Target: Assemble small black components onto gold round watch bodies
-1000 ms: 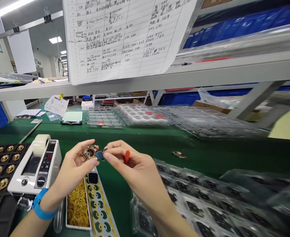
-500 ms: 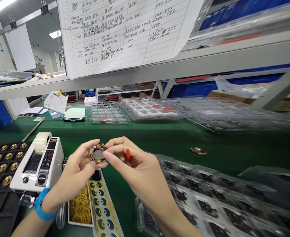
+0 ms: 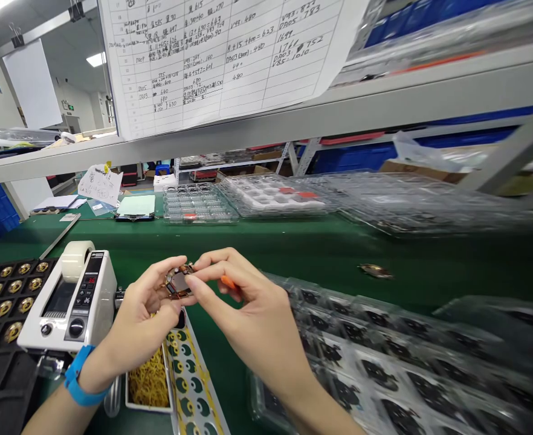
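Observation:
My left hand (image 3: 144, 308), with a blue wristband (image 3: 78, 380), holds a small round electronic assembly (image 3: 180, 283) by its edge between thumb and fingers. A copper-coloured rim surrounds the assembly's flat grey middle. Against its right side press the closed thumb and fingertips of my right hand (image 3: 252, 308). An orange piece (image 3: 228, 282) sticks out between the right-hand fingers, the rest of it hidden. Below the hands are a white box (image 3: 148, 408) of thin yellow pieces and a pale strip (image 3: 196, 386) with yellow-edged round cut-outs.
On the left stand a white tape dispenser (image 3: 98, 284) and a black tray (image 3: 3, 362) with gold rings. Clear trays (image 3: 357, 338) of dark parts fill the right. A small part (image 3: 375, 271) lies on the green tabletop (image 3: 312, 254). A metal shelf beam (image 3: 230, 136) crosses above.
The assembly has tilted slightly in my fingers, which stay on it. My left thumb has shifted a little to the right. The view has moved slightly.

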Tool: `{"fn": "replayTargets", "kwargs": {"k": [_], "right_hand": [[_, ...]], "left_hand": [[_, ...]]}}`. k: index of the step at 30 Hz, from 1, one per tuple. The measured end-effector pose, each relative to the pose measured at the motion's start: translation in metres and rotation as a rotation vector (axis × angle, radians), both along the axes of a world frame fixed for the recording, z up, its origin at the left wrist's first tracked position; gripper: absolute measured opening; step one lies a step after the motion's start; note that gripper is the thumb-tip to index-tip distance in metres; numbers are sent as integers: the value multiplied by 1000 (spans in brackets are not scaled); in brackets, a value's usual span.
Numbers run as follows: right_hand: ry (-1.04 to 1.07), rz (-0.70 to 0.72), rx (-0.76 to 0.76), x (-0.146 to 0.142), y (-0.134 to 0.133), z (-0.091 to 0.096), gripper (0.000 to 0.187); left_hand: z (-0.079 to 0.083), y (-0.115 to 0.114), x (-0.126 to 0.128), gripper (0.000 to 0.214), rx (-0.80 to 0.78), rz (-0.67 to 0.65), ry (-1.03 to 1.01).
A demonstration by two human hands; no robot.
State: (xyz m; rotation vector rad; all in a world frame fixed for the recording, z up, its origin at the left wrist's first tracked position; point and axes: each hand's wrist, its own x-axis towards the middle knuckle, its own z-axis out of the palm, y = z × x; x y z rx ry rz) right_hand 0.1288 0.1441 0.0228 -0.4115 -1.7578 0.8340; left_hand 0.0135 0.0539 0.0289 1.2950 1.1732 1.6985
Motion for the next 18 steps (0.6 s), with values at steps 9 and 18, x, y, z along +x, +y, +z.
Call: {"fn": "replayTargets", "kwargs": {"k": [9, 18], "right_hand": [[68, -117, 189, -8, -5, -9, 16], [66, -191, 309, -13, -8, -15, 15]], "left_hand": [[-9, 6, 3, 36, 90, 96, 10], [-13, 9, 6, 18, 87, 254, -6]]}}
